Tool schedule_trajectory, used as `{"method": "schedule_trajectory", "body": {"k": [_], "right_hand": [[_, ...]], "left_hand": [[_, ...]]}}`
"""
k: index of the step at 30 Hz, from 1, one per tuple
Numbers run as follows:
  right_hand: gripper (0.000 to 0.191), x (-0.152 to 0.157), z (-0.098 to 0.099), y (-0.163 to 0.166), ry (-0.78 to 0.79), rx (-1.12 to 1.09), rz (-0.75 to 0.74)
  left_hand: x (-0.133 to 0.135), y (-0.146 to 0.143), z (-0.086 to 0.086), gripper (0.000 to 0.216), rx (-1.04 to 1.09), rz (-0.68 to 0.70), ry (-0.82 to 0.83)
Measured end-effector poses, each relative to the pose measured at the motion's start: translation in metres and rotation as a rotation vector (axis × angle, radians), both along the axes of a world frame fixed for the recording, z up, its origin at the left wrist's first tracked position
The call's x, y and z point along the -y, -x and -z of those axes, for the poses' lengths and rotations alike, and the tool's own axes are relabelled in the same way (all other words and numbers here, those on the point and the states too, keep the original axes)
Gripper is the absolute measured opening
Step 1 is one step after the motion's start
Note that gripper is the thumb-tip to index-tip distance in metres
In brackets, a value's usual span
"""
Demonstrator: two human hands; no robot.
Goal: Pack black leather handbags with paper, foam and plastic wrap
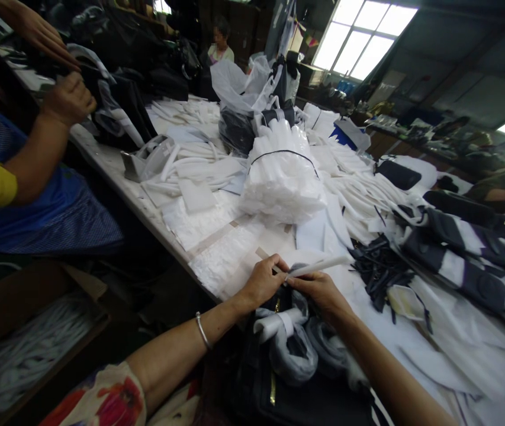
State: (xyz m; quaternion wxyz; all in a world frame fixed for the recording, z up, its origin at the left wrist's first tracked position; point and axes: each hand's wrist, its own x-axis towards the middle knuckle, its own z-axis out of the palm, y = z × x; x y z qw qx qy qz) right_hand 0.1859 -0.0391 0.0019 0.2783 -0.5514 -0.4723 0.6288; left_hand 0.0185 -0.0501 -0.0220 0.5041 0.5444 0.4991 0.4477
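Both hands meet above a black bag (296, 396) at the table's near edge. My right hand (321, 290) is closed on a white foam strip (323, 264), which points off to the right. Thumb and fingers of my left hand (263, 279) pinch at the strip's near end. A narrow tan strip (261, 254) pokes out past the left knuckles; whether it is held I cannot tell. Below the hands, the bag shows gold zippers and a plastic-wrapped loop (294, 355) with a white foam roll (274, 324) bound to it.
A banded bundle of white foam pieces (285, 165) stands on the white table (176, 257). Black straps (379, 272) and padded black parts (447, 260) lie to the right. A co-worker's hands (68, 97) work at the left. A carton of white strips (43, 349) sits lower left.
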Motion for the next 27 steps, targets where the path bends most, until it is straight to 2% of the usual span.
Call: {"method": "schedule_trajectory", "body": {"k": [4, 8, 11, 13, 16, 18, 21, 23, 27], "right_hand": [[0.033, -0.003, -0.001, 0.004, 0.054, 0.02, 0.039], [0.018, -0.004, 0.004, 0.006, 0.02, 0.066, 0.092], [0.014, -0.004, 0.005, 0.007, -0.008, 0.088, 0.118], [0.016, -0.003, 0.005, 0.007, -0.011, 0.092, 0.129], [0.02, -0.003, 0.004, 0.007, -0.012, 0.09, 0.143], [0.021, -0.003, 0.004, 0.007, -0.013, 0.08, 0.15], [0.021, -0.002, 0.004, 0.007, -0.019, 0.053, 0.154], [0.021, -0.001, 0.003, 0.006, -0.022, 0.029, 0.151], [0.021, 0.001, 0.001, 0.007, -0.016, -0.021, 0.14]], "left_hand": [[0.0, 0.001, 0.001, 0.024, -0.107, -0.008, -0.066], [0.005, 0.006, -0.006, 0.057, -0.289, 0.061, -0.232], [0.014, 0.016, -0.011, 0.081, -0.329, 0.095, -0.342], [0.017, 0.025, -0.009, 0.09, -0.221, -0.015, -0.343], [0.013, 0.037, 0.0, 0.095, 0.087, -0.292, -0.209], [0.007, 0.041, 0.007, 0.091, 0.174, -0.336, -0.079], [-0.003, 0.037, 0.01, 0.052, -0.012, -0.135, -0.005], [-0.006, 0.028, 0.004, 0.028, -0.184, -0.059, -0.057], [-0.007, 0.011, -0.011, 0.005, -0.345, -0.057, -0.187]]}}
